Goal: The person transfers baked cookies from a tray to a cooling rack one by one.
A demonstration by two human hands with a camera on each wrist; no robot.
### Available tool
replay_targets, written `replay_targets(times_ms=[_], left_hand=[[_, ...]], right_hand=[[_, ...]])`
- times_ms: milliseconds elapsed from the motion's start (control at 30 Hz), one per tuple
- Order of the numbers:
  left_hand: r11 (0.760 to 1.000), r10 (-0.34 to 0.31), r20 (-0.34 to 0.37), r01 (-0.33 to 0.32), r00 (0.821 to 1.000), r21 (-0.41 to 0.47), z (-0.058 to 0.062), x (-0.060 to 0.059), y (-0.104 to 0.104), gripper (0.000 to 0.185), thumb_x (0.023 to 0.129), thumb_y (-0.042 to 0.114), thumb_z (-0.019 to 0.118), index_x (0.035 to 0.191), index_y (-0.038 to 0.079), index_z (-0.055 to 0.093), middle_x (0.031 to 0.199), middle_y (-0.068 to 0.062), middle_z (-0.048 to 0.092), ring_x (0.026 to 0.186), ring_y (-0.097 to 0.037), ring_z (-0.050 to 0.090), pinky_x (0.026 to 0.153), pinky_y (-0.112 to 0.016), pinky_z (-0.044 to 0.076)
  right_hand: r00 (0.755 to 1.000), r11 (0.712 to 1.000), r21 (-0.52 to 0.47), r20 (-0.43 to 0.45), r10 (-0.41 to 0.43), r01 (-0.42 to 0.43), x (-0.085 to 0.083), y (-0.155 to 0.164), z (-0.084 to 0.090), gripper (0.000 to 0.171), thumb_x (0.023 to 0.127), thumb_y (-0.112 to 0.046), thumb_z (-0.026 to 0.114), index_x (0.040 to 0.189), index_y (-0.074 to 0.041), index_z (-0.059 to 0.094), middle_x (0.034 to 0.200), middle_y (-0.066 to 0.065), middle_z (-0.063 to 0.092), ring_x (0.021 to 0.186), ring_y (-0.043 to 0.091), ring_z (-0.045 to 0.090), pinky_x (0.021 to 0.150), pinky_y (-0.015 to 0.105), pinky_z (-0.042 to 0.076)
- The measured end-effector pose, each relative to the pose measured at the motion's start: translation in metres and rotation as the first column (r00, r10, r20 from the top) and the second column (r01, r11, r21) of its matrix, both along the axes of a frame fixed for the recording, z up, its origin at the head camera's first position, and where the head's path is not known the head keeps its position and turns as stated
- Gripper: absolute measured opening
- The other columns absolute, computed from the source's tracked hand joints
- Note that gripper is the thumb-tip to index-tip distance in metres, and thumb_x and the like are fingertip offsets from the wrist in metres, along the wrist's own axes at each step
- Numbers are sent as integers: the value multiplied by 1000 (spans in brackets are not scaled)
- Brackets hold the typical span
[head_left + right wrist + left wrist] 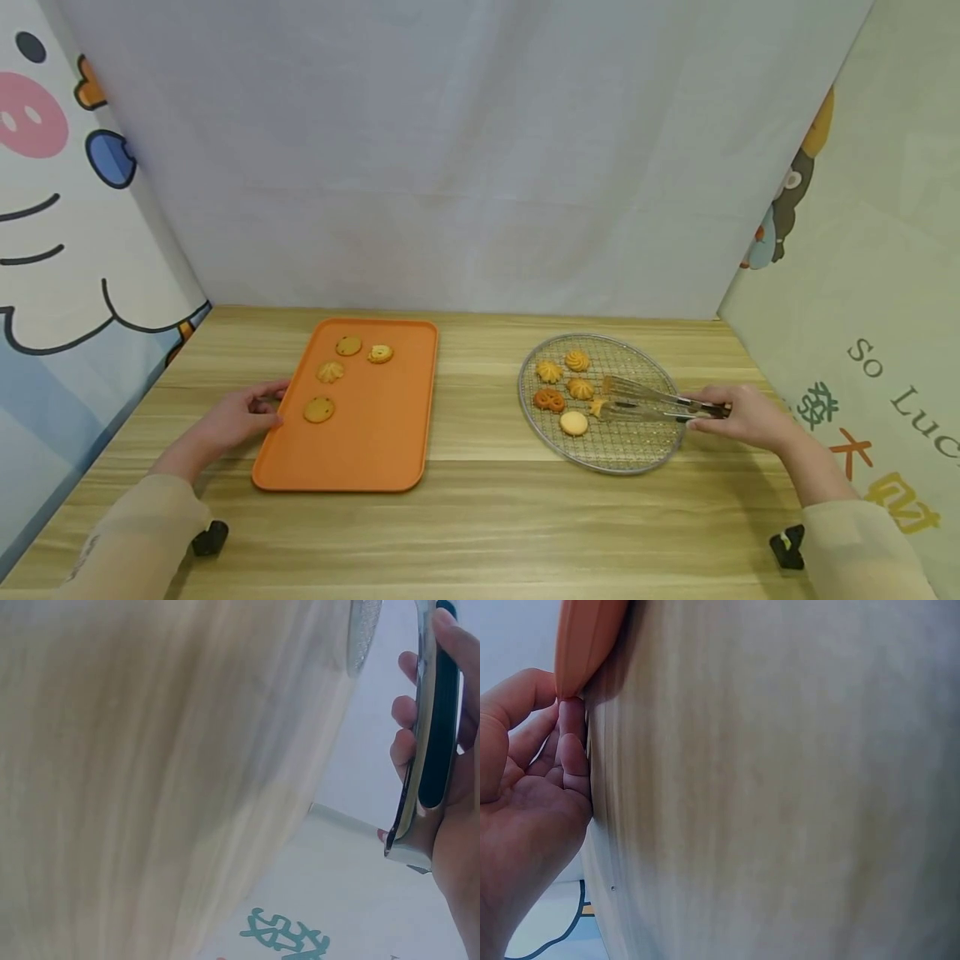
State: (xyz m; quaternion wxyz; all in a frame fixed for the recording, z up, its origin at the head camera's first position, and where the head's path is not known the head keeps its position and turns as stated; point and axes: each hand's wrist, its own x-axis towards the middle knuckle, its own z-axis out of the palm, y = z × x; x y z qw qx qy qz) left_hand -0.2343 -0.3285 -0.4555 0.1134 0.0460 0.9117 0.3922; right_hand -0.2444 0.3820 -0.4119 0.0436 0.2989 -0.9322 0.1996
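My left hand (238, 421) pinches the left rim of an orange tray (375, 442) between thumb and fingers; the left wrist view shows the tray's edge (589, 645) in that grip. Several cookies lie on the tray's left and upper part, among them a ring-like one (380, 354) and a round one (318, 409). My right hand (738, 414) holds metal tongs (660, 404) with dark handle inlays, over a round wire rack (630, 450). At the tong tips is a small yellow cookie (597, 407), partly hidden; whether it is gripped I cannot tell.
On the rack also sit a pretzel-shaped cookie (549, 400), a pale round cookie (573, 423) and several swirled ones (549, 371). A wooden table (480, 525) carries everything. Behind it hangs a pale curtain (465, 167); printed panels stand at both sides.
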Motion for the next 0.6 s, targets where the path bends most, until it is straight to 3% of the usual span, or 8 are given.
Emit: replay_targets(times_ms=[300,433,600], left_hand=[[1000,3,-20,-2,1000,8,-2,0,0,65,88,17,64,143,-2,36,132,-24,48,95,-20,51,75,-26,44],[1000,3,-29,-2,1000,11,-2,0,0,65,87,16,65,143,-3,36,132,-24,48,95,-20,51,74,-25,45],[1000,3,-29,-2,1000,21,-1,0,0,65,87,16,64,143,-3,36,132,-25,48,96,-21,51,74,-24,45]], right_hand=[[999,999,-38,-6,37,-37,-5,-12,16,39,80,-17,75,115,0,67,80,-10,61,54,-3,36,50,21,35],[996,996,-50,-61,67,-70,-8,-20,26,39,79,-14,75,115,-1,67,76,-14,57,53,-3,36,50,21,34],[988,992,-80,-125,89,-99,-11,-32,40,38,78,-11,76,114,-1,68,80,-11,62,52,-3,36,50,20,35]])
